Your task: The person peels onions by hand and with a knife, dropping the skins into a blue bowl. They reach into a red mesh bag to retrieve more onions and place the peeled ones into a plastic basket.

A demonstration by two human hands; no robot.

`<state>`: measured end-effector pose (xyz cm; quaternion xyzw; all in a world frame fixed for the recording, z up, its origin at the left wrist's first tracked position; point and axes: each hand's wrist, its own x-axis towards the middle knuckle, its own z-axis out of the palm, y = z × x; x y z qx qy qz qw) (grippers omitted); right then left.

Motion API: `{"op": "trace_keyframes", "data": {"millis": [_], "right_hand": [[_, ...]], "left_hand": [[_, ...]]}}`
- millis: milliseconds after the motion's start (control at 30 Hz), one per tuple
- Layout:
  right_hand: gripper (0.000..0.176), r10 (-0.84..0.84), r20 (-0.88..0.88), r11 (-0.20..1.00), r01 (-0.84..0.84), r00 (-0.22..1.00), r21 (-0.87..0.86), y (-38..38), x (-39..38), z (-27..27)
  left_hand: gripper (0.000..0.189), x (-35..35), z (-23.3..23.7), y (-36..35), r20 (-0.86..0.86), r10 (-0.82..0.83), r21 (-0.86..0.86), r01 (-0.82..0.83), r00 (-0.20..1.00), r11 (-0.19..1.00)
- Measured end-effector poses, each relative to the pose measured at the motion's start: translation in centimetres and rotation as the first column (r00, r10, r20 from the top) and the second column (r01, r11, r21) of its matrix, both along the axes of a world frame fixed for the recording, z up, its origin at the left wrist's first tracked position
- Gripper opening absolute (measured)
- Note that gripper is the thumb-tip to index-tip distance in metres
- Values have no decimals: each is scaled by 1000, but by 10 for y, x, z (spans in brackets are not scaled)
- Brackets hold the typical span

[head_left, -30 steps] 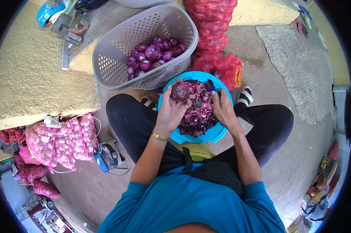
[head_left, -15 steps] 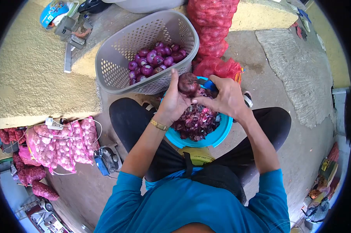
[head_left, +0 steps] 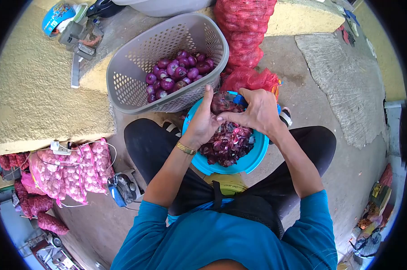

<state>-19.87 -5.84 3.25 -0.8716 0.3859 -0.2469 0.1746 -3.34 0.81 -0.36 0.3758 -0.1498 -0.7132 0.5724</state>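
Observation:
My left hand (head_left: 201, 128) holds a dark red, unpeeled onion (head_left: 221, 103) above a turquoise basin (head_left: 254, 160). My right hand (head_left: 263, 110) is closed round a blue-handled knife (head_left: 240, 100) at the onion's right side, its thumb reaching across toward my left hand. The blade is mostly hidden. Beneath both hands, dry onion skins (head_left: 226, 146) are heaped in the basin. Just beyond it stands a grey perforated basket (head_left: 136, 56) with several peeled purple onions (head_left: 172, 74) inside.
A tall red mesh sack of onions (head_left: 244, 33) stands behind the basket's right side, with a slumped red mesh bag (head_left: 248, 80) below it. Pink net bags of garlic (head_left: 73, 168) lie at left, near a blue-and-black device (head_left: 122, 189). A raised ledge (head_left: 46, 108) borders the left.
The onion has dropped slightly and turned in my left hand. My right hand has come closer with the knife. The view has shifted a little.

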Motion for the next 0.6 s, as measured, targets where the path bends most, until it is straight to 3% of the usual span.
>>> {"op": "trace_keyframes", "data": {"millis": [133,200,433,533,600], "right_hand": [[75,42,-80,999,-43,996,-16,-3,-1,-1],[78,65,-120,996,-71,991,-47,-3,-2,-3],[81,64,-140,990,-80,988,-114,-3,1,-11],[80,60,-137,990,-77,989,-120,-4,-1,-12],[80,57,-130,990,-73,990,-120,-6,-3,-11]], "left_hand": [[63,3,0,1,-6,-68,3,68,998,998],[64,8,-8,2,-19,-178,49,178,984,983],[64,5,-8,5,-9,-182,119,182,983,976],[65,-4,-8,4,-4,-229,64,229,973,971],[67,-6,-11,2,-87,-211,25,213,974,977]]}}
